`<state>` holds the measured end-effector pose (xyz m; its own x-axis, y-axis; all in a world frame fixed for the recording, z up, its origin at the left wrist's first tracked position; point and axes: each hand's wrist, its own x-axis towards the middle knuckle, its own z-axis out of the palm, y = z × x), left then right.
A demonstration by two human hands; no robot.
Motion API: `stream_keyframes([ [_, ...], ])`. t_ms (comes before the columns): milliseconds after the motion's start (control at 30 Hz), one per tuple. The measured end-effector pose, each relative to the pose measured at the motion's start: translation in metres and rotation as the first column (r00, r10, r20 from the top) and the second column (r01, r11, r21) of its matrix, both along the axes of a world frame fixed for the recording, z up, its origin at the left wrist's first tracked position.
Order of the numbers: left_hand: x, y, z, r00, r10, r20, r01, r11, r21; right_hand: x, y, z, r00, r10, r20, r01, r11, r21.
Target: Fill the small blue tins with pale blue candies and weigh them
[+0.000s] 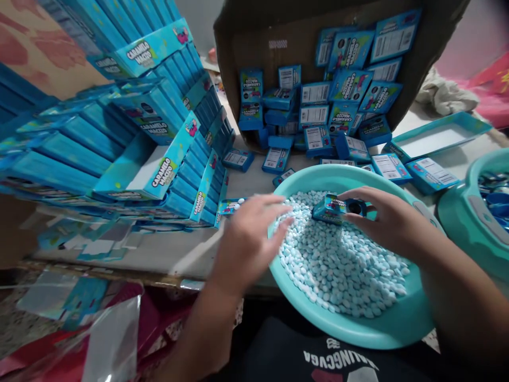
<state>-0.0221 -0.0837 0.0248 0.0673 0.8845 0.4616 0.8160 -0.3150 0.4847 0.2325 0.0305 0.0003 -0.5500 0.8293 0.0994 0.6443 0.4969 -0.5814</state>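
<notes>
My right hand point(387, 220) grips a small blue candy box point(333, 208) from its right side, low over the pale blue candies point(342, 265). A dark opening shows at the box end by my fingers. The candies fill much of a turquoise basin point(290, 305). At the basin's left rim is my left hand point(254, 236), somewhat blurred, its fingers apart with nothing visible in them. Just behind it a blue box point(227, 206) lies on the table, partly hidden, with a pale candy by its end.
Blue display trays point(163, 164) packed with candy boxes stack high at left. A tipped cardboard carton point(274, 50) behind the basin spills small boxes. At right stand an open blue tray point(437, 139) and a second turquoise tub point(457, 207). Plastic wrappers point(113, 339) hang below the table's front edge.
</notes>
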Motion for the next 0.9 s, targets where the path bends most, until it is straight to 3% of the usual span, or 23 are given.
stream_keyframes([
  [100, -0.04, 0.001, 0.005, 0.941, 0.32, -0.111, -0.313, 0.947, 0.077, -0.001, 0.001, 0.002, 1.0, -0.005, 0.004, 0.005, 1.0, -0.012],
  [167, -0.057, 0.001, -0.002, 0.894, 0.406, -0.188, -0.4, 0.914, 0.073, -0.001, 0.001, 0.002, 1.0, -0.008, -0.008, 0.008, 1.0, -0.022],
  [233, -0.063, -0.001, -0.015, 0.882, 0.408, -0.235, -0.397, 0.913, 0.092, 0.0, 0.001, 0.001, 1.0, -0.014, -0.016, 0.014, 1.0, -0.025],
  [400, -0.055, -0.006, -0.042, 0.913, 0.289, -0.288, -0.255, 0.955, 0.15, 0.0, -0.001, -0.001, 1.0, -0.001, -0.004, 0.0, 1.0, -0.007],
  [567, -0.056, -0.009, -0.037, 0.924, 0.322, -0.208, -0.269, 0.931, 0.248, 0.001, -0.001, -0.001, 1.0, 0.021, -0.007, -0.021, 1.0, 0.012],
  [667, -0.064, -0.006, -0.03, 0.919, 0.33, -0.217, -0.297, 0.939, 0.171, 0.001, -0.001, 0.0, 1.0, 0.019, -0.001, -0.019, 1.0, 0.009],
  [800, -0.069, -0.002, -0.027, 0.919, 0.266, -0.291, -0.294, 0.954, -0.053, 0.0, -0.002, 0.002, 1.0, 0.026, 0.015, -0.026, 1.0, 0.001],
  [900, -0.073, -0.004, -0.03, 0.924, 0.268, -0.272, -0.268, 0.963, 0.035, -0.001, -0.003, 0.004, 0.999, 0.034, 0.022, -0.034, 0.999, -0.005],
])
